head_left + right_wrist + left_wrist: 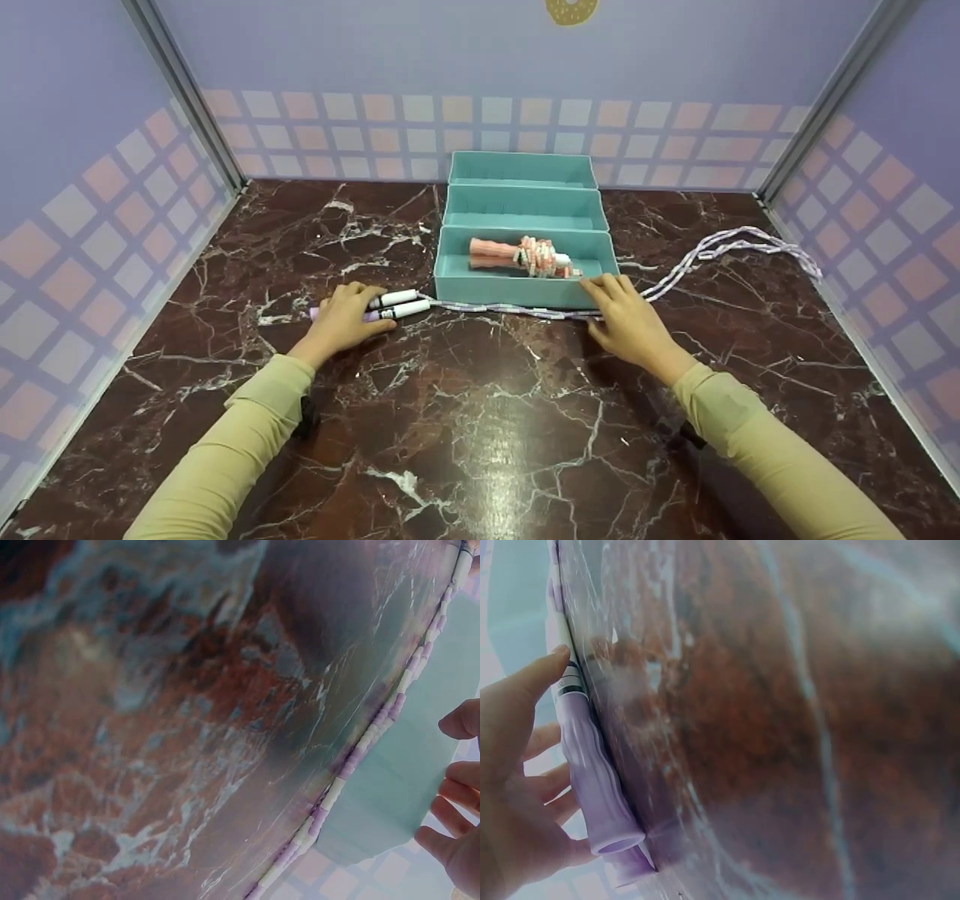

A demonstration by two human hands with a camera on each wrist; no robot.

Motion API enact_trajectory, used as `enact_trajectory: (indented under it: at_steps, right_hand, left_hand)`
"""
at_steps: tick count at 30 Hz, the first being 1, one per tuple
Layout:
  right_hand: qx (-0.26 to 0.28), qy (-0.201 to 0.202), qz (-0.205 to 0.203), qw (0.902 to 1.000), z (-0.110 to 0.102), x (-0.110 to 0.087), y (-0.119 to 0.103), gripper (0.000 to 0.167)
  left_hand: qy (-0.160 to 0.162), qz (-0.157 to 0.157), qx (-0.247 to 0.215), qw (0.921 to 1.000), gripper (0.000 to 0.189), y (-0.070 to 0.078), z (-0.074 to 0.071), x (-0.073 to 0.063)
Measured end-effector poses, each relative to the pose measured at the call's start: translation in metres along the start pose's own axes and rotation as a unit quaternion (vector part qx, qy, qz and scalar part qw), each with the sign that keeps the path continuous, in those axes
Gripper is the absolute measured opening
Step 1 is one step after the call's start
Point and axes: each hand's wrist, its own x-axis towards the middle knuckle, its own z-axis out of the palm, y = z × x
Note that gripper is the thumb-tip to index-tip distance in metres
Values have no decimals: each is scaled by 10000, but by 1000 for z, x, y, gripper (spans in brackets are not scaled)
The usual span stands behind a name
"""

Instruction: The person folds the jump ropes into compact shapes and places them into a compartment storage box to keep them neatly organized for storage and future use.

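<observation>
My left hand [343, 315] holds the two purple-and-white handles [592, 765] of a beaded jump rope, lying side by side on the table. In the left wrist view, the thumb presses near the white end and the fingers reach behind. The purple-and-white beaded rope [510, 309] runs along the front of a teal three-compartment box [517, 292]. At the box's front right corner is my right hand [630, 322], its loosely spread fingers at the rim and its thumb low near the rope. A coiled pink-and-white jump rope [536, 259] lies in the front compartment.
The dark marbled table [480, 420] is bounded by lilac panels with a checked pattern at the back and sides. Beyond the right hand, the rope's loop [739, 240] spreads toward the right panel. The box's two rear compartments [525, 206] show bare floors.
</observation>
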Motion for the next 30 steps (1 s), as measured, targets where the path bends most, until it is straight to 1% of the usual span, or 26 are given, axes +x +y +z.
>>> enact_trajectory:
  at_steps: [7, 13, 15, 22, 30]
  right_hand:
    - [9, 33, 8, 10000, 1, 0, 1, 67]
    - [-6, 16, -9, 10000, 1, 0, 0, 67]
    - [-22, -4, -29, 10000, 1, -1, 0, 66]
    - [-17, 19, -46, 10000, 1, -1, 0, 67]
    - [-1, 12, -6, 10000, 2, -1, 0, 68]
  left_hand:
    - [-99, 22, 45, 9999, 63, 2, -3, 1]
    - [-70, 46, 46, 10000, 47, 4, -4, 2]
    - [-54, 46, 22, 10000, 45, 4, -4, 2]
    - [-75, 115, 49, 9999, 43, 5, -4, 2]
    - [-167, 117, 91, 9998, 45, 6, -5, 5]
